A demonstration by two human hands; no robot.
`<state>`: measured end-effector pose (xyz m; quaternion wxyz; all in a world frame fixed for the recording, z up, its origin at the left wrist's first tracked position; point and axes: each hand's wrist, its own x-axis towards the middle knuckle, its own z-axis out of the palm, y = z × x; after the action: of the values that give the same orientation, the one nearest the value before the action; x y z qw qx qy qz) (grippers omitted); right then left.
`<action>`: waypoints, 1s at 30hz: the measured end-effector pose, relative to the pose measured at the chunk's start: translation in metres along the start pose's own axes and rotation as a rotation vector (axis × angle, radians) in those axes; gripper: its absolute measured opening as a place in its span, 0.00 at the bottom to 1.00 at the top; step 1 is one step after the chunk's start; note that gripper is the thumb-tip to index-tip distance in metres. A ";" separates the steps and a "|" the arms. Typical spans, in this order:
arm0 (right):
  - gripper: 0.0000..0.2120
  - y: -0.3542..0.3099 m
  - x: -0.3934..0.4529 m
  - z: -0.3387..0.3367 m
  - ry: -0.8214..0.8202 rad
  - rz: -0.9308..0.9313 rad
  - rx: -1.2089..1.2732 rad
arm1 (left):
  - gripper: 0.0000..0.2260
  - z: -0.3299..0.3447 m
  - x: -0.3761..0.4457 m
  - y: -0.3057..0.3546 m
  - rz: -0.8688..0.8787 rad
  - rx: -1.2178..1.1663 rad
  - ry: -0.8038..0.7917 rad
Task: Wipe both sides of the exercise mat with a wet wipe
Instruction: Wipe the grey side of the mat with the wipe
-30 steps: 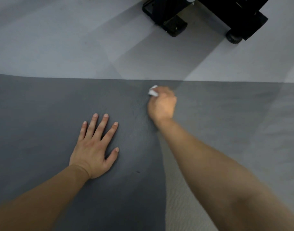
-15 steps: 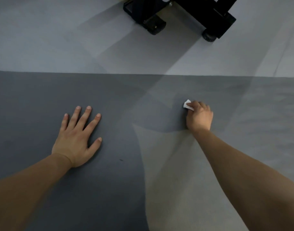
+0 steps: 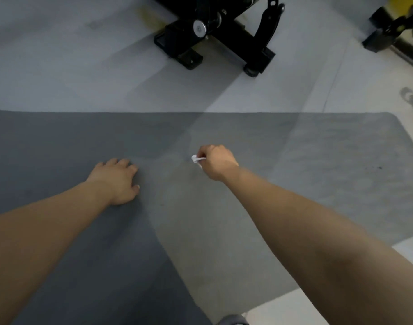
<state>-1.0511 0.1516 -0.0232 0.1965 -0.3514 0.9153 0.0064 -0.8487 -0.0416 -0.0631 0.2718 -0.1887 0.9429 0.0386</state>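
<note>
Right hand point(image 3: 216, 162) at frame centre, fingers curled into a fist around a small white wet wipe point(image 3: 197, 159); a crumpled bit of the wipe pokes out on the hand's left side, down against the mat. Left hand point(image 3: 116, 181) left of centre, palm down on the mat, fingers resting on the surface and bent slightly, gripping nothing. Both bare forearms reach in from the bottom corners. The dark grey exercise mat point(image 3: 60, 141) lies flat on the floor, filling the lower two thirds of the frame; its rounded corner shows at right. Pale grey floor point(image 3: 60, 66) beyond. Black wheeled equipment base point(image 3: 215, 41) at upper centre, well apart from the mat's far edge.
</note>
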 end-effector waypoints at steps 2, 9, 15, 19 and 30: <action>0.10 -0.018 -0.019 -0.007 -0.045 -0.013 -0.009 | 0.27 -0.002 -0.018 0.000 0.046 0.020 0.050; 0.10 -0.079 -0.090 -0.028 -0.059 0.030 0.097 | 0.25 -0.016 -0.084 -0.015 0.093 -0.174 0.149; 0.05 -0.130 -0.150 -0.060 -0.012 0.079 0.295 | 0.22 -0.043 -0.143 0.012 0.226 -0.920 0.162; 0.06 -0.149 -0.193 -0.097 0.079 0.148 0.451 | 0.12 -0.080 -0.179 0.029 0.298 -1.215 0.215; 0.03 -0.108 -0.225 -0.125 0.085 -0.029 0.697 | 0.14 -0.119 -0.190 0.063 0.134 -1.124 0.350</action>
<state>-0.8735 0.1955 0.1875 0.2665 -0.2761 0.8648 -0.3238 -0.7830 0.0595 0.1366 -0.0323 -0.2473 0.8186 0.5174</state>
